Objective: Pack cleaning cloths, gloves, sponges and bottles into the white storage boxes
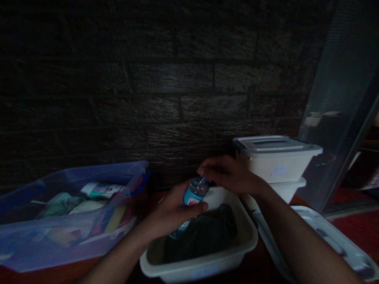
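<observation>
My left hand [177,209] is wrapped round a clear plastic bottle [197,188] with a blue label, tilted over a white tub. At the bottle's neck, the fingers of my right hand [223,172] pinch the bottle cap [204,178]; whether the cap is still seated on the neck is hard to make out. Dark cloth [204,232] lies inside the white tub [195,264] below both hands.
To the left stands a translucent blue bin [59,248] holding a white bottle [102,190] and cloths. Stacked lidded boxes [272,161] are at the right, near a loose grey lid [325,232]. A dark brick wall [177,86] rises behind.
</observation>
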Motion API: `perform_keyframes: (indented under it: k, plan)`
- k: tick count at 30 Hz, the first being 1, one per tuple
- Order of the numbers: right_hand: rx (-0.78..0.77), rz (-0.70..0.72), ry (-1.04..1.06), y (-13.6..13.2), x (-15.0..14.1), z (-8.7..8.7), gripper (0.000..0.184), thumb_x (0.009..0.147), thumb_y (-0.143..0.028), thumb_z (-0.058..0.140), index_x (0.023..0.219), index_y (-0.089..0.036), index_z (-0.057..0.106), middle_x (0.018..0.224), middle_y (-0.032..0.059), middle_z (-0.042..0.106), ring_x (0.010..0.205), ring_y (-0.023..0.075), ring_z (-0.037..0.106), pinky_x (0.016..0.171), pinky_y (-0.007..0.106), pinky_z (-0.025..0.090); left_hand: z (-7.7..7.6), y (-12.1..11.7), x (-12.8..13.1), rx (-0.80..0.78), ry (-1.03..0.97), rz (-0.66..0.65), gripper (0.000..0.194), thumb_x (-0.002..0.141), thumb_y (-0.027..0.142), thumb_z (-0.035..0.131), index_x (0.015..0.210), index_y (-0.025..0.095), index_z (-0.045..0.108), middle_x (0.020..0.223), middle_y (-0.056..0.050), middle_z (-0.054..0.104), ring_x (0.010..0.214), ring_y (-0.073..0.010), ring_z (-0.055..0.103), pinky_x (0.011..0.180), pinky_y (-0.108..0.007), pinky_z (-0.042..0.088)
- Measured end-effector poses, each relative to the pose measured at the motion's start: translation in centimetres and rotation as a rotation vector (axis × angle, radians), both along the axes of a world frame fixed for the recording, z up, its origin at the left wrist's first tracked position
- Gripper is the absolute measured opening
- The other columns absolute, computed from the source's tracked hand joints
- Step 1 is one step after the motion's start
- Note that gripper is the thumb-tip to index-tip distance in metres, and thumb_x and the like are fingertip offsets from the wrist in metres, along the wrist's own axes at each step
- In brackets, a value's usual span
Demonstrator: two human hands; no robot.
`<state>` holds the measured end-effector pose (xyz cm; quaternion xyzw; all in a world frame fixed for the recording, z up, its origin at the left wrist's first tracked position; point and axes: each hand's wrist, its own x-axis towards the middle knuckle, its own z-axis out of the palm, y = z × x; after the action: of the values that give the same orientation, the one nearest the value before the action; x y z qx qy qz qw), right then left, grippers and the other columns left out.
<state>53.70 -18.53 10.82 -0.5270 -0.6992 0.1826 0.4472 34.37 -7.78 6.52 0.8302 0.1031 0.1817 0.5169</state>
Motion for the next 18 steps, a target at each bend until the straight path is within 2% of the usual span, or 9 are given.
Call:
perform_keyframes:
  k: [6,9,12,15,18]
  plan:
    - [0.034,-0.003,0.048,0.3,-0.4,-0.1,0.035,0.099,-0.047,0.058,0.087,-0.015,0.069,0.07,-0.0014,0.055,0.066,0.0117,0.048,0.058,0.023,0.037,-0.2,0.0,0.0,-0.014,-0.009,-0.029,0.041,0.087,0.039,0.074,0.122,0.02,0.061,0.086,0.0,0.068,0.073,-0.0169,0.062,0.066,-0.028,0.048]
    - [-0.042,0.092,0.239,0.3,-0.1,0.0,0.042,0.102,-0.049,0.049,0.098,-0.014,0.072,0.062,-0.0027,0.052,0.054,0.0106,0.045,0.051,0.023,0.034,0.1,-0.3,0.1,0.044,-0.097,-0.049,0.045,0.085,0.033,0.077,0.127,0.022,0.063,0.11,-0.004,0.071,0.095,-0.0219,0.065,0.084,-0.032,0.049]
    - [-0.083,0.201,0.361,0.3,0.4,0.0,0.04,0.101,-0.043,0.049,0.113,-0.013,0.073,0.063,-0.0016,0.055,0.053,0.0115,0.047,0.05,0.024,0.036,0.5,-0.6,0.1,0.069,-0.175,-0.087,0.046,0.086,0.027,0.076,0.129,0.023,0.063,0.129,-0.006,0.067,0.117,-0.026,0.061,0.102,-0.037,0.043]
    - [-0.089,0.211,0.308,0.1,0.7,0.0,0.036,0.096,-0.039,0.062,0.12,-0.015,0.072,0.062,-0.0028,0.055,0.055,0.0108,0.047,0.051,0.023,0.036,0.7,-0.7,0.1,0.071,-0.177,-0.1,0.045,0.086,0.028,0.075,0.129,0.023,0.063,0.129,-0.007,0.068,0.116,-0.0266,0.061,0.103,-0.039,0.043]
    - [-0.09,0.204,0.228,-0.4,0.7,0.1,0.038,0.094,-0.044,0.067,0.119,-0.016,0.073,0.064,-0.0031,0.054,0.055,0.0094,0.044,0.051,0.022,0.034,0.2,-0.6,0.0,0.091,-0.155,-0.079,0.046,0.085,0.028,0.076,0.129,0.023,0.063,0.125,-0.006,0.07,0.112,-0.0261,0.062,0.099,-0.039,0.045]
